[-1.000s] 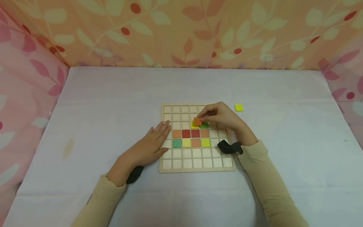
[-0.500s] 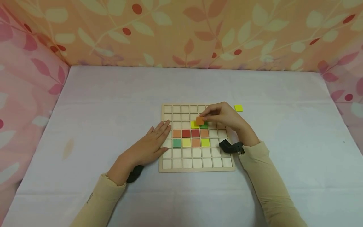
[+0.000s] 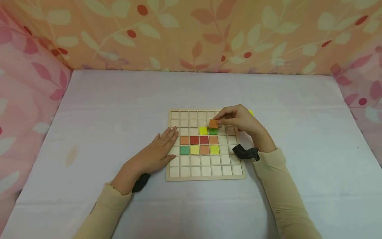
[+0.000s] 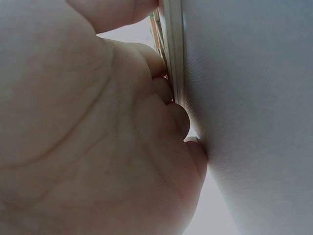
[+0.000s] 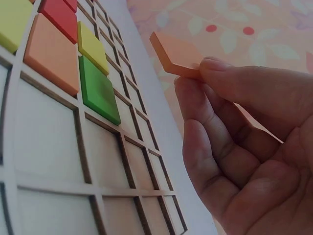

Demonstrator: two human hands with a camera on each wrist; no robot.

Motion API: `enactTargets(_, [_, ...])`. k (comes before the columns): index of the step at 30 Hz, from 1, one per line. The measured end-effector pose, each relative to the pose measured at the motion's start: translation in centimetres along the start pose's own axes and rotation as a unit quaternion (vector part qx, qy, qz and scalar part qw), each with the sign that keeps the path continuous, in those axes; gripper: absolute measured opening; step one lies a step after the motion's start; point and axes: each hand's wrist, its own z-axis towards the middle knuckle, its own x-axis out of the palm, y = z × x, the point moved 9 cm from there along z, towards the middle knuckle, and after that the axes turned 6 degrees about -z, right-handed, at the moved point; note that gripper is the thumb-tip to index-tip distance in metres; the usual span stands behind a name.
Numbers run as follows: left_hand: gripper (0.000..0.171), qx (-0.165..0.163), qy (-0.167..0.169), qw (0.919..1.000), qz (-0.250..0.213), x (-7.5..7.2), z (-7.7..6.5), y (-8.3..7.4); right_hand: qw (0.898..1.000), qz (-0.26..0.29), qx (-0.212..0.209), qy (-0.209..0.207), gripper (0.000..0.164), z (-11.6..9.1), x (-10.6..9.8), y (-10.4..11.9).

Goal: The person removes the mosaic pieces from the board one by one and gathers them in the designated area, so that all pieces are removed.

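My right hand (image 3: pixel 240 119) pinches an orange square tile (image 3: pixel 213 123) between thumb and fingers. In the right wrist view the tile (image 5: pixel 178 54) is held above the wooden grid board (image 5: pixel 46 117), apart from it. A green tile (image 3: pixel 213 131) lies in the board just below it, beside a yellow tile (image 3: pixel 203 131). My left hand (image 3: pixel 153 151) lies flat with straight fingers, its fingertips on the left edge of the board (image 3: pixel 206 178). The left wrist view shows its palm (image 4: pixel 98 132) and the board's side (image 4: pixel 173 44).
Two rows of coloured tiles, among them a red tile (image 3: pixel 194 140) and a teal tile (image 3: pixel 185 150), sit mid-board. A loose yellow tile (image 3: pixel 251 112) lies on the white tablecloth (image 3: pixel 119 99), partly behind my right hand. Patterned cloth (image 3: pixel 191 33) rises at the back.
My right hand has moved right and slightly away from me with the orange tile, uncovering the yellow tile in the board. It now partly hides the loose yellow tile. My left hand stays put.
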Motion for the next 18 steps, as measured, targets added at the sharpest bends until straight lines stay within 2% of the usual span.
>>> enactTargets(10, [0.073,0.0,-0.002,1.0,0.008,-0.1,-0.1,0.0,1.0,-0.005,0.001,-0.012,0.017,-0.8,-0.8,-0.2])
enactTargets(18, [0.072,-0.004,0.007,0.9999,0.008,-0.1,0.1,0.0,0.999,-0.03,0.042,-0.017,0.015,-1.8,-1.7,-1.8])
